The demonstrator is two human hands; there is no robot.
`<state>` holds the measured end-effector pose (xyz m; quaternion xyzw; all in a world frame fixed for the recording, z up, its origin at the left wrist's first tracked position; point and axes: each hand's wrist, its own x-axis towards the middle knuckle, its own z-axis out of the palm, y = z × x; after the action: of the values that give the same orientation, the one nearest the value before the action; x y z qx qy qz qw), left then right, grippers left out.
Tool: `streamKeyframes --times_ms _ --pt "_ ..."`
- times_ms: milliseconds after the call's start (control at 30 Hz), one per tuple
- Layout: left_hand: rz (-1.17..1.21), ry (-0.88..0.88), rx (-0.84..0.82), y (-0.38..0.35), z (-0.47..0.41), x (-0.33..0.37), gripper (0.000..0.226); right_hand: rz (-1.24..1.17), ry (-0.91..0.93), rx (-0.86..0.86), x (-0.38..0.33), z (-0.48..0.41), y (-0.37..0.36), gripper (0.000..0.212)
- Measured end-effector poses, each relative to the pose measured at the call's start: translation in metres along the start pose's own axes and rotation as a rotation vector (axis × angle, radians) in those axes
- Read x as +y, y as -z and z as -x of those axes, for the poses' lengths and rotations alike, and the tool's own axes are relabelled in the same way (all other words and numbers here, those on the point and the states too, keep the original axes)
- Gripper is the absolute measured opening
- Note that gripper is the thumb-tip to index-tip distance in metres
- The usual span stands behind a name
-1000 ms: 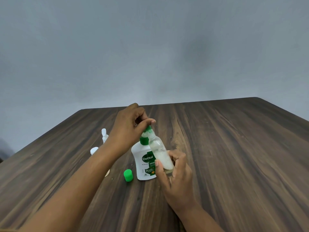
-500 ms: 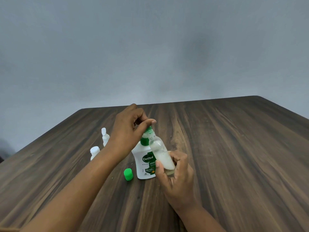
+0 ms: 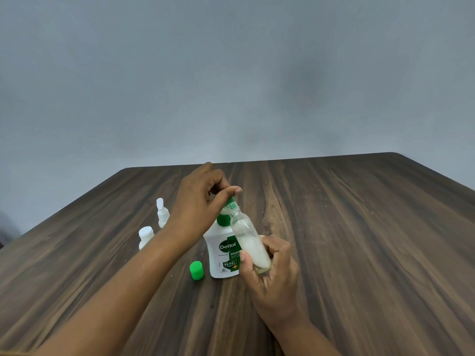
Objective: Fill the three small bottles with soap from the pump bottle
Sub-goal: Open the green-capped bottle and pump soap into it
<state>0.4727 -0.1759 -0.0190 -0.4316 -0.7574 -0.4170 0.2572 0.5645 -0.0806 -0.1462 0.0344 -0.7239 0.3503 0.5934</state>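
Observation:
A white Dettol pump bottle (image 3: 223,255) with a green pump stands on the dark wood table (image 3: 359,240). My left hand (image 3: 203,201) rests on top of the pump head, thumb across it. My right hand (image 3: 270,273) grips a clear small bottle (image 3: 248,240), tilted with its mouth under the green nozzle and whitish soap inside. Its green cap (image 3: 196,270) lies on the table left of the pump bottle. Two white small bottles stand further left: one with a round cap (image 3: 145,236), one with a pointed top (image 3: 162,213), both partly hidden by my left forearm.
A grey wall rises behind the table's far edge. The table's rounded far corners show at left and right.
The view has shifted slightly. My left hand stays on the pump head and my right hand keeps the clear bottle under the nozzle; little else differs.

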Motion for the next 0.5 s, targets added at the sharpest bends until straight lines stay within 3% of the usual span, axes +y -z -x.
streamKeyframes --times_ms 267,500 --pt "0.051 0.064 0.024 -0.009 0.011 -0.003 0.025 0.036 0.023 0.011 -0.001 0.001 0.001 0.034" --pt "0.012 0.005 -0.015 0.000 0.000 0.001 0.027 0.017 0.013 0.013 -0.002 0.000 0.001 0.033"
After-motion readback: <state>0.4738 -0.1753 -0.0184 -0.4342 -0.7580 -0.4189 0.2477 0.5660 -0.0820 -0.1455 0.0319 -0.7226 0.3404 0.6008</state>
